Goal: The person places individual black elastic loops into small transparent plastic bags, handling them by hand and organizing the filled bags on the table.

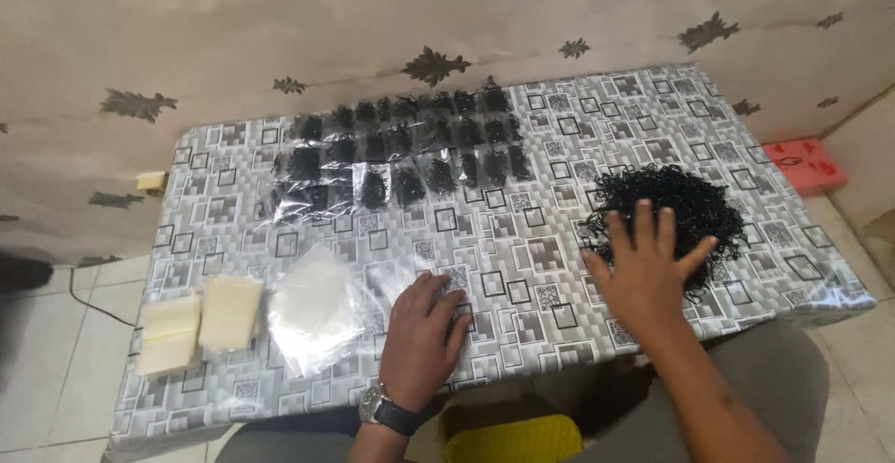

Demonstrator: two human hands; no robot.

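Note:
My right hand (643,262) lies flat with fingers spread on the near edge of a heap of small black elastic bands (685,204) on the right of the table. My left hand (424,332), with a wristwatch on its wrist, rests palm down on the patterned tablecloth (522,267) near the front edge, holding nothing. Just left of it lies a loose pile of clear plastic bags (315,309). Rows of filled clear bags with black bands (401,151) lie across the far middle of the table.
Two stacks of pale cream cards (198,321) sit at the front left. A red box (806,165) lies on the floor to the right. A wall with leaf prints runs behind the table. A yellow object (513,437) shows below, by my lap.

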